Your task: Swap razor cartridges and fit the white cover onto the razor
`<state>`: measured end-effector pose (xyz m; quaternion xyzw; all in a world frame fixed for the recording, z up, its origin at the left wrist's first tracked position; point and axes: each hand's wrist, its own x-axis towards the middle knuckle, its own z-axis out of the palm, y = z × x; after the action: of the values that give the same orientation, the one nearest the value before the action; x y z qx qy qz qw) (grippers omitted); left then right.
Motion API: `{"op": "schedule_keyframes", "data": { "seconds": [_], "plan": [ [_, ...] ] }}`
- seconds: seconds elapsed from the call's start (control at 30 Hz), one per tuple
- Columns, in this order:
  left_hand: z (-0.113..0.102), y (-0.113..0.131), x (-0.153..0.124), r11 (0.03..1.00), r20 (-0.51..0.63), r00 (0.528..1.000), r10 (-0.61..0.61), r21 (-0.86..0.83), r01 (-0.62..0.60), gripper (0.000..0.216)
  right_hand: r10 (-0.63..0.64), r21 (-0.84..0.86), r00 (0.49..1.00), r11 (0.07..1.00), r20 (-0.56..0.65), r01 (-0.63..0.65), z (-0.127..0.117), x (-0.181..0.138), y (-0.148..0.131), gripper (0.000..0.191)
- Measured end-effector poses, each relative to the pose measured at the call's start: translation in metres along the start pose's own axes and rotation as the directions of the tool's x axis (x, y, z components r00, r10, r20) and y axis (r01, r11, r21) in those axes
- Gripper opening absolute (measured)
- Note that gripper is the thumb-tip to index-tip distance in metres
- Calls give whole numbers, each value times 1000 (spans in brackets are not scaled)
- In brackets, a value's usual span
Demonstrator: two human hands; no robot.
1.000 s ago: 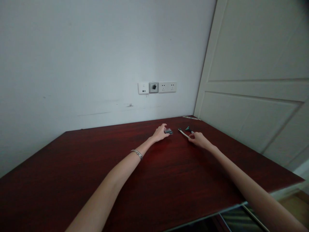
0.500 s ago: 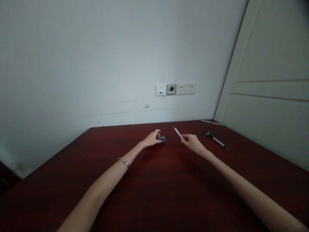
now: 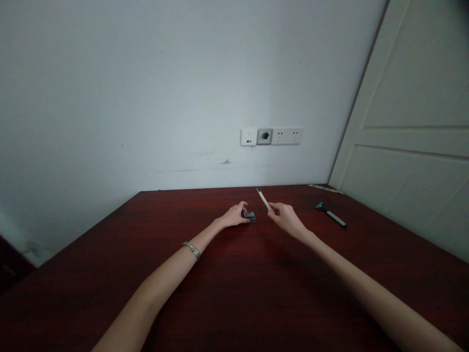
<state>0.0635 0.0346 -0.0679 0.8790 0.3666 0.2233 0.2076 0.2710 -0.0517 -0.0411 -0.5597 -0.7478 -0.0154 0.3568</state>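
My left hand (image 3: 234, 215) is curled around a small clear case (image 3: 250, 216) with dark strips in it, which looks like a razor cartridge pack. Thumb and fingers grip its left side, and it rests on the table. My right hand (image 3: 285, 217) pinches a slim whitish razor handle (image 3: 264, 199) with a black end. That handle tilts up and to the left, raised above the table and with no head visible on it. To the right of this hand, a razor (image 3: 332, 216) with a teal and black head lies on the tabletop.
The dark red wooden table (image 3: 220, 293) reaches back to a pale wall (image 3: 146, 98). A thin flat strip (image 3: 325, 188) lies near the far right corner. Wall sockets (image 3: 286, 136) sit above the back edge, and a white panelled door (image 3: 410, 146) stands at the right.
My right hand has moved left with the razor handle, closer to the case. My left hand keeps its hold on the case. The view has shifted slightly.
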Motion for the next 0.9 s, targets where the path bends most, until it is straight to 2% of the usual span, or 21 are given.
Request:
{"op": "schedule_keyframes", "data": {
  "seconds": [0.1, 0.17, 0.27, 0.37, 0.43, 0.53, 0.67, 0.9],
  "plan": [
    [-3, 0, -1, 1000, -2, 1000, -18, -24, 18, 71, -8, 8, 1000, 1000, -10, 8, 0, 0, -1, 27],
    [-7, -1, -2, 997, -48, 998, -34, -78, 30, 69, -19, 18, 1000, 1000, -12, 20, 0, 1, -4, 27],
    [-15, -1, -1, 982, -184, 982, -50, -188, 15, 53, -34, 34, 999, 999, -14, 35, 0, 4, -12, 26],
    [-26, 4, 3, 964, -314, 944, -101, -265, 15, 33, -65, 46, 997, 997, -36, 67, 3, 9, -23, 25],
    [-33, 12, 5, 956, -371, 918, -144, -290, 33, 27, -96, 62, 994, 993, -48, 99, 8, 14, -33, 23],
    [-42, 24, 5, 928, -365, 900, -241, -359, 102, 31, -136, 99, 989, 985, -54, 140, 18, 20, -47, 18],
    [-52, 33, 1, 828, -323, 852, -413, -522, 204, 33, -167, 136, 984, 975, -68, 175, 33, 26, -65, 14],
    [-65, 26, -7, 767, -277, 814, -510, -574, 286, 32, -208, 181, 976, 959, -62, 216, 50, 21, -85, 18]
  ]
}}
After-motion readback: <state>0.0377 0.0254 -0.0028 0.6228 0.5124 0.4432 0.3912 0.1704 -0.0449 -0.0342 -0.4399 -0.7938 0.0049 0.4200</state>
